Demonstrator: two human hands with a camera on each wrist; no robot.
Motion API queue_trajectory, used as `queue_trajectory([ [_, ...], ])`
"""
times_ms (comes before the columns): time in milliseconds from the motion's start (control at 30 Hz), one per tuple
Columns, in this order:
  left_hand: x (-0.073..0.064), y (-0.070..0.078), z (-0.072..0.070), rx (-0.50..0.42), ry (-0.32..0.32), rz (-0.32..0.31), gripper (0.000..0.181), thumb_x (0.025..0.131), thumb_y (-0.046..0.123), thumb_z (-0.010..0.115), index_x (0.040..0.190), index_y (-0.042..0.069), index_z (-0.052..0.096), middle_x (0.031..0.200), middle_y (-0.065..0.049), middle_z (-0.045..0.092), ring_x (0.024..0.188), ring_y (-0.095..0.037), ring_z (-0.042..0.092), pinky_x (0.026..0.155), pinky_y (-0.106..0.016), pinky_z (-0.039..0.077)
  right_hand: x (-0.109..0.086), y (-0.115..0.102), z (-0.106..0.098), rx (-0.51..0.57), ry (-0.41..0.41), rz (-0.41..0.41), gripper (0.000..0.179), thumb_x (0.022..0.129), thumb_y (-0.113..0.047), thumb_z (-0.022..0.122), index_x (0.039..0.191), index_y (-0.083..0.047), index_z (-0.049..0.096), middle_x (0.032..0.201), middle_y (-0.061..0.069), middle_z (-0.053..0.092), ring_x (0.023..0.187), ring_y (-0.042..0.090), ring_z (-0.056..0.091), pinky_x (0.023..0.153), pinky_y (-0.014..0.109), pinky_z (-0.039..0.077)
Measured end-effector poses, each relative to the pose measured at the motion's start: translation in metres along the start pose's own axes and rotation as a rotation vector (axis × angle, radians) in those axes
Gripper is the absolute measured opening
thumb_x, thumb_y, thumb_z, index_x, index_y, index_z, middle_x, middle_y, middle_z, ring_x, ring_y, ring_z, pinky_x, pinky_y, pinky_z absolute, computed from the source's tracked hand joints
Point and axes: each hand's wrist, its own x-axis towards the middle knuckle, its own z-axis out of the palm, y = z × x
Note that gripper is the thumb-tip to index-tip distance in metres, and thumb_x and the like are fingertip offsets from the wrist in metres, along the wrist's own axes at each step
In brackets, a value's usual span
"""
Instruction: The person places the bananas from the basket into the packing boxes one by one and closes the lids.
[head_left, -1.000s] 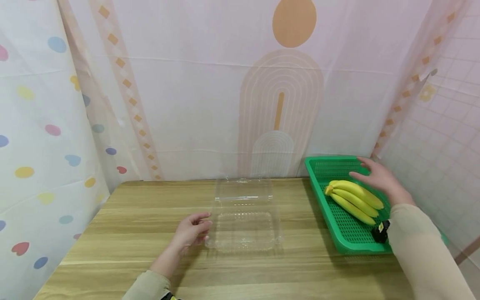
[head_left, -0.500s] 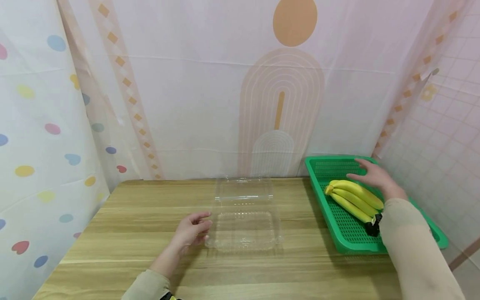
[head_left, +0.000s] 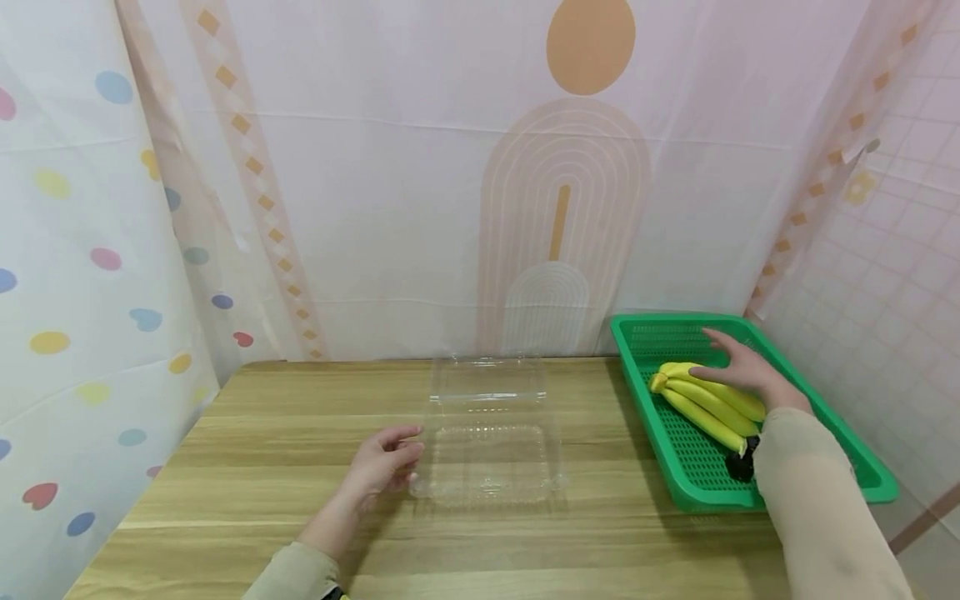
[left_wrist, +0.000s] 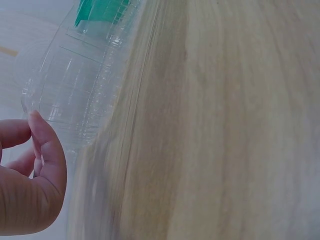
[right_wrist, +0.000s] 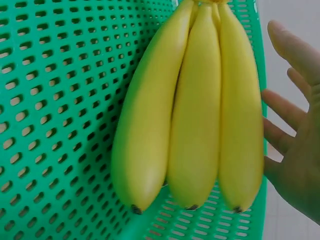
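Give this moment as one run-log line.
left hand: at edge of clear container, grip unclear | right hand: spread over bananas, no grip | bananas: in green basket | clear container: open, on table

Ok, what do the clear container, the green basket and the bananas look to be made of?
Clear container: seemingly thin, glossy plastic, see-through with ribbed edges catching the light.
Green basket: likely moulded plastic, lightly shiny, with regular rows of slots.
Bananas: smooth, satin yellow skin with dark tips; real fruit or an imitation in plastic or foam, I can't tell.
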Motion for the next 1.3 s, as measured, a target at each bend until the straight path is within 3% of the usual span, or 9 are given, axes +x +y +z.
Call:
queue_trajectory([
  [267, -0.002, -0.001, -0.002, 0.025, -0.013, -0.003, 0.045, 0.095, 0.004, 0.064, 0.137, -0.007, 0.051, 0.094, -0.005, 0.055, 0.075, -0.013, 0.055, 0.062, -0.022, 0.053, -0.004, 0.003, 0.008, 0.098, -0.061, 0.002, 0.095, 0.095, -0.029, 0.068, 0.155, 0.005, 0.002, 0.148, 0.045, 0.013, 0.131, 0.064, 0.018, 0.099, 0.074, 0.03],
  [533, -0.001, -0.002, -0.003, 0.025, -0.013, 0.0, 0.045, 0.095, 0.004, 0.064, 0.137, -0.007, 0.051, 0.094, -0.005, 0.056, 0.076, -0.013, 0.055, 0.062, -0.022, 0.054, -0.001, 0.009, 0.013, -0.009, -0.04, -0.021, 0.102, 0.089, -0.03, 0.075, 0.154, 0.007, 0.007, 0.15, 0.043, 0.013, 0.132, 0.062, 0.018, 0.1, 0.075, 0.028],
  [767, -0.001, -0.003, -0.002, 0.018, -0.014, -0.002, 0.045, 0.095, 0.003, 0.063, 0.137, -0.008, 0.051, 0.093, -0.005, 0.056, 0.074, -0.013, 0.055, 0.061, -0.022, 0.053, -0.001, 0.01, 0.015, -0.128, -0.086, 0.011, 0.104, 0.085, -0.031, 0.079, 0.154, 0.005, 0.011, 0.15, 0.043, 0.01, 0.131, 0.067, 0.008, 0.097, 0.081, 0.021],
  [1033, 0.0, -0.003, -0.001, 0.006, -0.009, -0.002, 0.044, 0.094, 0.002, 0.064, 0.135, -0.008, 0.052, 0.091, -0.005, 0.057, 0.071, -0.013, 0.055, 0.059, -0.022, 0.052, -0.001, 0.008, 0.017, -0.227, -0.126, 0.005, 0.102, 0.082, -0.03, 0.081, 0.154, 0.003, 0.016, 0.148, 0.043, 0.018, 0.129, 0.067, 0.017, 0.097, 0.079, 0.025],
  [1300, -0.001, -0.003, -0.002, 0.008, -0.012, 0.0, 0.045, 0.094, 0.004, 0.064, 0.136, -0.007, 0.052, 0.092, -0.004, 0.056, 0.074, -0.012, 0.055, 0.061, -0.022, 0.053, 0.0, 0.003, 0.017, -0.267, -0.177, 0.01, 0.096, 0.083, -0.02, 0.081, 0.153, 0.003, 0.019, 0.142, 0.045, 0.028, 0.126, 0.063, 0.031, 0.093, 0.07, 0.039],
])
